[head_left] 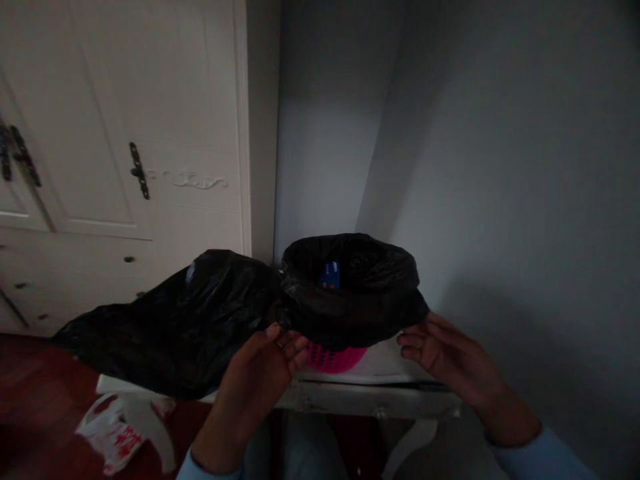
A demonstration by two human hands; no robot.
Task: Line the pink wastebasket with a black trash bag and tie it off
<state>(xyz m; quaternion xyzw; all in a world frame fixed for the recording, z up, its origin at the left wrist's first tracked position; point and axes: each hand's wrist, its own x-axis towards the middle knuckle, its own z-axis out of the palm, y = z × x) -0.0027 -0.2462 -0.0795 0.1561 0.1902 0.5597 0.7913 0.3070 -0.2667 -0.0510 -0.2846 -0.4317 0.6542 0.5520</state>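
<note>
A black plastic bag [345, 310] lines a pink perforated basket [336, 359] and folds over its rim, hiding most of it. Inside the bag's mouth lies a small blue item with white lettering [331, 275], too dim to identify. At the bag's front left, my left hand [267, 363] has its thumb and fingers closed on the hanging edge. My right hand [445, 357] pinches the same edge at the front right and draws it slightly outward. Left of the basket, close to my left hand, a second stretch of black plastic [195, 327] is spread across the tabletop.
The basket stands on a white table [395, 365] with a drawer front, against a grey wall [500, 167]. A white wardrobe [195, 120] rises behind on the left. On the reddish floor, a white-and-red plastic bag [117, 433] lies beside a curved table leg.
</note>
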